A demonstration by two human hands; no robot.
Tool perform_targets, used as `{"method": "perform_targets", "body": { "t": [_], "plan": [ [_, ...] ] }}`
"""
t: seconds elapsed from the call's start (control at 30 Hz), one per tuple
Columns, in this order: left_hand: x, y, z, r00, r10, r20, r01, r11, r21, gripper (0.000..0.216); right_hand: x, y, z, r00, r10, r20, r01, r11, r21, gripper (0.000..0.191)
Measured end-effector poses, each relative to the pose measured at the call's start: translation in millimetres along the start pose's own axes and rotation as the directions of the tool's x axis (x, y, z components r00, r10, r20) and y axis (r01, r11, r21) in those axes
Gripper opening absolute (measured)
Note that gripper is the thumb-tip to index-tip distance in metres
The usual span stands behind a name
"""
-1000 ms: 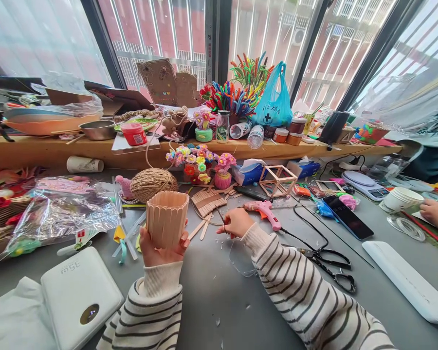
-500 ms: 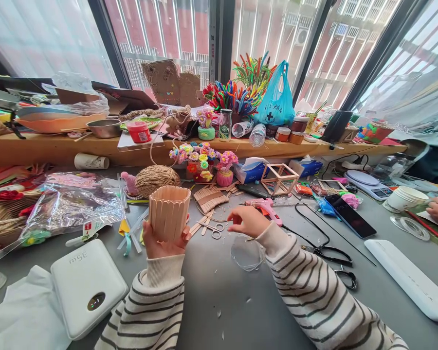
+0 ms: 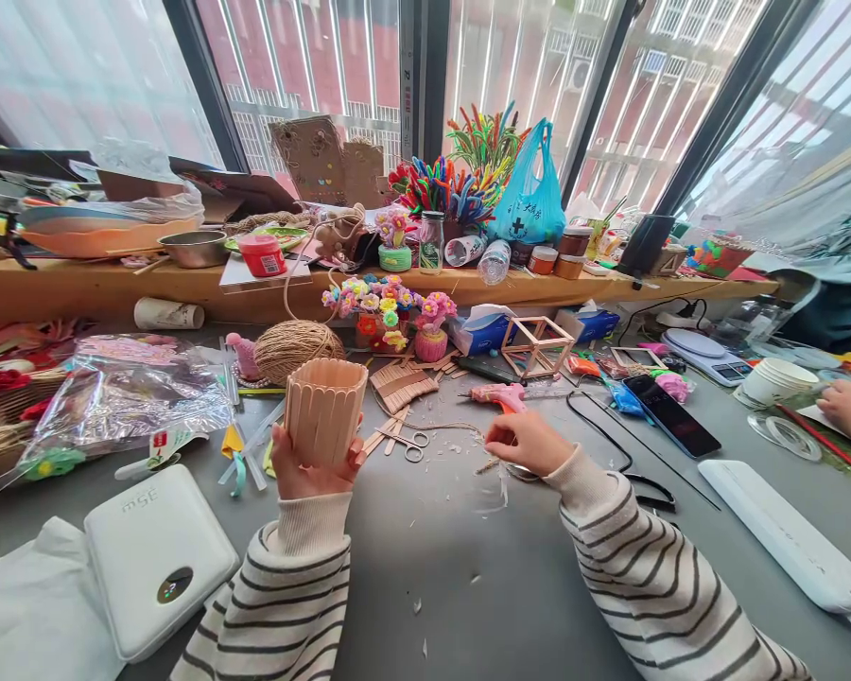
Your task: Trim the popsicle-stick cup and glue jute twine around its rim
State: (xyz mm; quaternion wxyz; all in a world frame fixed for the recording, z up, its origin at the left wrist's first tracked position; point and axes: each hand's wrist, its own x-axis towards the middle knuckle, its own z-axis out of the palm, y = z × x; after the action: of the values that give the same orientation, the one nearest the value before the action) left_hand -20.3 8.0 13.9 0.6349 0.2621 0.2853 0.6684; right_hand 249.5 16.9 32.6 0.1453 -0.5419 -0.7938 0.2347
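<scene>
The stick cup (image 3: 324, 409) is standing before the twine ball (image 3: 294, 348); small scissors (image 3: 407, 443) are lying right of it on the tabletop (image 3: 468, 577); the glue gun (image 3: 500, 397) is lying farther right; the phone (image 3: 670, 414) is resting beyond that.

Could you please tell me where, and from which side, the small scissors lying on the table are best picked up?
Take the scissors by the two finger loops. They lie flat, with the loops turned toward the right hand and the blades pointing away to the left. Coming in from the right and from above probably suits best, with the fingers slipping into the loops.
</scene>
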Motion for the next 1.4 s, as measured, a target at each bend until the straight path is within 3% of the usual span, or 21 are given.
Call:
{"method": "perform_targets", "body": {
  "t": [0.07, 0.17, 0.33, 0.4, 0.63, 0.83, 0.9, 0.93, 0.97, 1.13, 1.2, 1.4],
  "plan": [
    [0, 0, 0, 1.0, -0.002, -0.015, 0.002, 1.0, -0.004, 0.074, -5, 5, -7, 0.99, 0.053, -0.132, -0.023, 0.976, 0.214, 0.011],
    [0, 0, -1, 1.0, -0.003, 0.0, 0.003, 1.0, -0.017, 0.073, -10, 14, -18, 0.935, 0.187, -0.302, -0.005, 0.856, 0.516, 0.025],
    [2, 3, 0, 0.998, -0.029, 0.049, 0.029, 1.0, -0.008, 0.072, -11, 21, -33, 0.735, 0.407, -0.542, 0.088, 0.736, 0.671, 0.035],
    [2, 4, 0, 0.998, -0.03, 0.062, 0.03, 0.999, -0.008, 0.071, -10, 21, -37, 0.708, 0.448, -0.546, 0.08, 0.717, 0.692, 0.033],
    [0, 3, 0, 0.998, -0.029, 0.061, 0.03, 0.999, -0.024, 0.071, 11, 19, -45, 0.804, 0.53, -0.271, -0.138, 0.609, 0.781, 0.013],
    [2, 0, -3, 0.998, -0.032, 0.054, 0.033, 0.999, -0.019, 0.07, 28, 6, -45, 0.801, 0.486, -0.351, -0.029, 0.616, 0.787, 0.023],
    [1, 0, -2, 0.999, -0.02, 0.046, 0.02, 1.0, -0.011, 0.067, 25, 2, -34, 0.85, 0.377, -0.367, -0.033, 0.735, 0.678, 0.018],
    [0, -1, 0, 0.999, -0.006, 0.037, 0.007, 1.0, -0.008, 0.065, 23, -1, -26, 0.9, 0.283, -0.332, -0.065, 0.84, 0.538, 0.014],
    [-1, -1, 2, 1.0, 0.01, 0.023, -0.01, 1.0, -0.003, 0.062, 21, -4, -17, 0.925, 0.245, -0.29, -0.079, 0.871, 0.485, 0.015],
    [-4, -1, 10, 0.999, 0.047, -0.015, -0.046, 0.998, 0.051, 0.046, 25, -30, 31, 0.983, 0.111, -0.148, -0.074, 0.97, 0.233, 0.017],
    [-4, -2, 11, 0.998, 0.061, 0.002, -0.061, 0.995, 0.082, 0.047, 32, -45, 44, 0.99, 0.066, -0.123, -0.054, 0.994, 0.097, 0.009],
    [-4, -9, 8, 0.998, 0.068, -0.01, -0.067, 0.995, 0.076, 0.048, 50, -73, 60, 0.996, 0.076, -0.046, -0.084, 0.977, -0.195, 0.018]
  ]
}}
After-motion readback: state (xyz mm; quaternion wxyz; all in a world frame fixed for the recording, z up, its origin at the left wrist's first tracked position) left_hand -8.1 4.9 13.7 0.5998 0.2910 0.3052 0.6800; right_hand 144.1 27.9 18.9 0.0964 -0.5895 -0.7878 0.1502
